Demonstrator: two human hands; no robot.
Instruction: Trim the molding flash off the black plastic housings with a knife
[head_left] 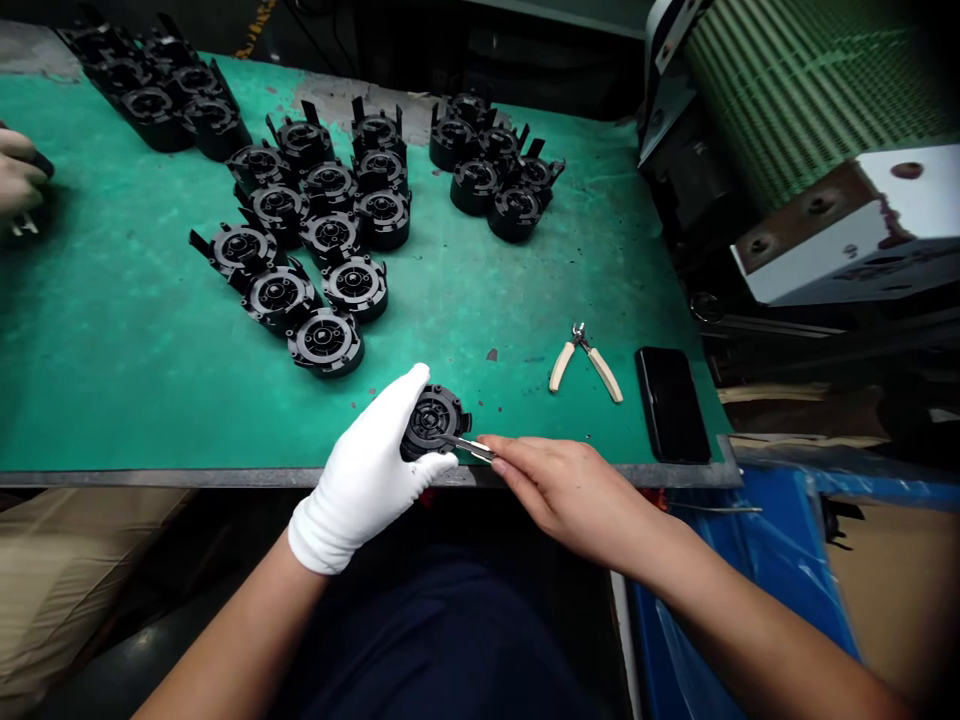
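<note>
My left hand (367,475), in a white glove, grips a round black plastic part (433,418) at the near edge of the green mat (120,340). My bare right hand (559,485) pinches a thin metal blade tool (469,446) whose tip rests against the part's face. Both hands meet just over the table's front edge.
Several more black round parts lie in groups: a middle cluster (322,225), a far left one (161,90) and a far right one (499,165). Small cream-handled pliers (585,362) and a black phone (671,402) lie right of my hands. Another person's hand (19,180) shows at the left edge. A machine (810,150) stands on the right.
</note>
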